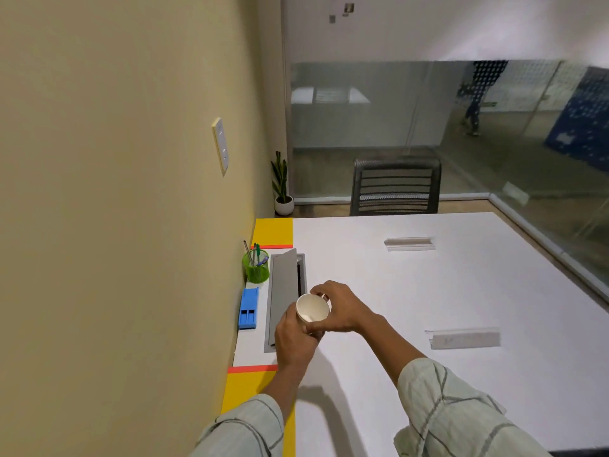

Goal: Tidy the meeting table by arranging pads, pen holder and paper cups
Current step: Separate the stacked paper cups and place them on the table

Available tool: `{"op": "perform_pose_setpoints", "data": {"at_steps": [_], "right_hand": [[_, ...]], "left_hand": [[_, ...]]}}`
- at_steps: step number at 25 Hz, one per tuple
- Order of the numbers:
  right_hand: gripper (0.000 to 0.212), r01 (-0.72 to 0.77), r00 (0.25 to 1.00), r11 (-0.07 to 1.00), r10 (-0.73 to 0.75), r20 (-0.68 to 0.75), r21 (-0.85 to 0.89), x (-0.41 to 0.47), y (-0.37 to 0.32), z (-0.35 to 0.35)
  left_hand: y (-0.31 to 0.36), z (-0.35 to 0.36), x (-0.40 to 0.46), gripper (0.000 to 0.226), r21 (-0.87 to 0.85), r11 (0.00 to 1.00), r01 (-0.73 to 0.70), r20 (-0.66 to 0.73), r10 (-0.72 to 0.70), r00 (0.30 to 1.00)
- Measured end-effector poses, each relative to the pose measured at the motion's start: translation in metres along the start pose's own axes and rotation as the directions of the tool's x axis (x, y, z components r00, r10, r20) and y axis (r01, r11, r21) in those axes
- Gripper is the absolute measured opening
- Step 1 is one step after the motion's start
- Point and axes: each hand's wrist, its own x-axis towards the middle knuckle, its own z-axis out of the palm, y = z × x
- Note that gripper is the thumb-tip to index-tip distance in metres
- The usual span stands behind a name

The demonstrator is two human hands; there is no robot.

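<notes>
Both hands on a paper cup above the table's left edge

The paper cup [312,311], tilted, is gripped by the left hand [295,341] and pinched at its rim by the right hand [341,308], near the green pen holder [256,267] and yellow pads [273,233] on the table [428,291].

We see both hands meet at centre, left hand [294,338] curled from below, right hand [339,308] fingers pinching from above

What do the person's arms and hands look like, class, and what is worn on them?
Both the left hand and the right hand are bare, with no gloves. Each arm wears a loose pale grey-green sleeve crossed by thin dark check lines, ending short of the wrist.
</notes>
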Motion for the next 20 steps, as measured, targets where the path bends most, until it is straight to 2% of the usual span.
{"op": "perform_pose_setpoints", "data": {"at_steps": [9, 16, 20], "right_hand": [[0.065, -0.121, 0.991, 0.989, 0.115, -0.073, -0.080, -0.071, 0.035, -0.060], [0.068, -0.215, 0.965, 0.973, 0.197, -0.174, -0.090, -0.177, 0.071, -0.104], [0.071, -0.249, 0.946, 0.963, 0.220, -0.239, -0.100, -0.237, 0.094, -0.139]], "left_hand": [[0.057, 0.044, -0.042, 0.055, -0.056, 0.993, -0.102, 0.109, 0.107, 0.988], [0.113, 0.087, -0.117, 0.052, -0.059, 0.973, -0.225, 0.216, 0.232, 0.948], [0.153, 0.117, -0.161, 0.051, -0.132, 0.957, -0.258, 0.247, 0.284, 0.926]]}}
